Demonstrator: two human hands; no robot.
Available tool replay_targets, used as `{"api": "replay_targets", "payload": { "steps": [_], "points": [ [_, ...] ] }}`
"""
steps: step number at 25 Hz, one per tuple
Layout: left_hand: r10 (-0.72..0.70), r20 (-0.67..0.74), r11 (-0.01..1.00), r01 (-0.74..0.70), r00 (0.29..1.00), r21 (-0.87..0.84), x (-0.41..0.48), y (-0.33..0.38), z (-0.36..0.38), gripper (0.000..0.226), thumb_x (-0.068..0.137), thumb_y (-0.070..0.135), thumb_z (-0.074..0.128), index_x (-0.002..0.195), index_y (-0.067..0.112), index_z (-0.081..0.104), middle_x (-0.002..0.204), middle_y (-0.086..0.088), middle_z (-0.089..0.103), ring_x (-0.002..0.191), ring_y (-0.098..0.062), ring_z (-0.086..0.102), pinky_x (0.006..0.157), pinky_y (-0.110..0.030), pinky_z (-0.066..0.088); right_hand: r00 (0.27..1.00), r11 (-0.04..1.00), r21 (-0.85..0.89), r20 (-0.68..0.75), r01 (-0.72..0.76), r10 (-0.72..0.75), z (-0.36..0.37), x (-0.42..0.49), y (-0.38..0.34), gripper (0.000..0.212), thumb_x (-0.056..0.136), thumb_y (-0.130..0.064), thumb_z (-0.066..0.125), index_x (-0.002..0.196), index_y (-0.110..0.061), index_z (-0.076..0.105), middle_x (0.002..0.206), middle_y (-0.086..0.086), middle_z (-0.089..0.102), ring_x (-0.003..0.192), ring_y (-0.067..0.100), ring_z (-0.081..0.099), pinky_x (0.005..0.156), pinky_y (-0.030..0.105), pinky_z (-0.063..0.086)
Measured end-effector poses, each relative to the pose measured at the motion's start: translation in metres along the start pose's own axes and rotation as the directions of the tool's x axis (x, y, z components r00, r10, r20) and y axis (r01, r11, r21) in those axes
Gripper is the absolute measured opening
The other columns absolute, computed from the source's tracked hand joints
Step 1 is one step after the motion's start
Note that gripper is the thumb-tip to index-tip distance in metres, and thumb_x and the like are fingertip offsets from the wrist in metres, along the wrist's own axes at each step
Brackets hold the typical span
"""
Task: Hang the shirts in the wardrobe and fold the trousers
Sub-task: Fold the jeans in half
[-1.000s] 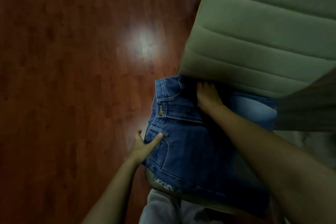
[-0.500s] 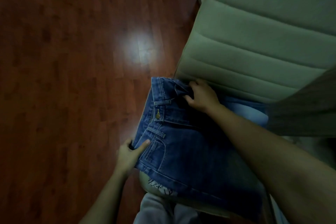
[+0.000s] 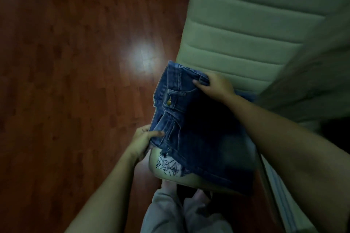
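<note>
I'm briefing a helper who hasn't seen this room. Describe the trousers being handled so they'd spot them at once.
Find the big pale green ribbed cushion at right. At its lower edge, the left hand and right hand grip blue jeans. Only they are denim, with a brass button.

Bare left hand (image 3: 141,143), bare right hand (image 3: 216,86), bare forearms (image 3: 106,185), light grey trousers (image 3: 166,213)

A home room: glossy wooden floor (image 3: 66,81), padded green sofa (image 3: 246,30).
</note>
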State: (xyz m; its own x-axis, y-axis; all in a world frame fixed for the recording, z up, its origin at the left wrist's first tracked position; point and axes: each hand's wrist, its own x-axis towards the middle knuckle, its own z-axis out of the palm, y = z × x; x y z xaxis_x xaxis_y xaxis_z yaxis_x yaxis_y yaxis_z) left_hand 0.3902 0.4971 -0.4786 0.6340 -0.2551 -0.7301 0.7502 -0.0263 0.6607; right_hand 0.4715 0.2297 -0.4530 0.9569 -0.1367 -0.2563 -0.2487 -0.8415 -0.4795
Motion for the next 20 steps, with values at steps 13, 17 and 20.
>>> {"api": "replay_targets", "payload": {
  "steps": [13, 17, 20],
  "points": [
    [0.202, 0.679, 0.902, -0.404, 0.706, 0.153, -0.17, 0.211, 0.295, 0.046, 0.061, -0.006, 0.06, 0.107, -0.003, 0.06, 0.099, -0.018, 0.066, 0.083, -0.026, 0.066, 0.076, -0.031, 0.056, 0.465, 0.866, 0.484, -0.742, -0.126, 0.482, -0.339, -0.262, 0.091, 0.033, 0.085, -0.044, 0.06, 0.103, -0.019, 0.07, 0.087, 0.009, 0.073, 0.087, 0.029, 0.066, 0.074, 0.034, 0.054],
    [0.438, 0.768, 0.777, -0.627, 0.468, -0.06, -0.268, 0.279, 0.372, 0.043, 0.06, -0.009, 0.065, 0.103, -0.003, 0.062, 0.09, -0.014, 0.07, 0.082, -0.024, 0.068, 0.073, -0.025, 0.057, 0.172, 0.885, 0.465, -0.872, 0.0, 0.458, -0.434, -0.353, 0.075, 0.029, 0.087, -0.038, 0.06, 0.092, -0.012, 0.07, 0.082, 0.01, 0.071, 0.082, 0.029, 0.065, 0.068, 0.028, 0.045],
    [0.667, 0.671, 0.605, -0.762, 0.325, -0.232, -0.342, 0.322, 0.414, 0.024, 0.082, 0.0, 0.064, 0.106, 0.001, 0.063, 0.096, -0.015, 0.07, 0.087, -0.025, 0.067, 0.077, -0.032, 0.058, -0.007, 0.917, 0.394, -0.919, 0.058, 0.395, -0.499, -0.413, 0.049, 0.032, 0.088, -0.037, 0.06, 0.101, -0.009, 0.068, 0.087, 0.009, 0.071, 0.081, 0.023, 0.063, 0.069, 0.023, 0.04]
  ]
}}
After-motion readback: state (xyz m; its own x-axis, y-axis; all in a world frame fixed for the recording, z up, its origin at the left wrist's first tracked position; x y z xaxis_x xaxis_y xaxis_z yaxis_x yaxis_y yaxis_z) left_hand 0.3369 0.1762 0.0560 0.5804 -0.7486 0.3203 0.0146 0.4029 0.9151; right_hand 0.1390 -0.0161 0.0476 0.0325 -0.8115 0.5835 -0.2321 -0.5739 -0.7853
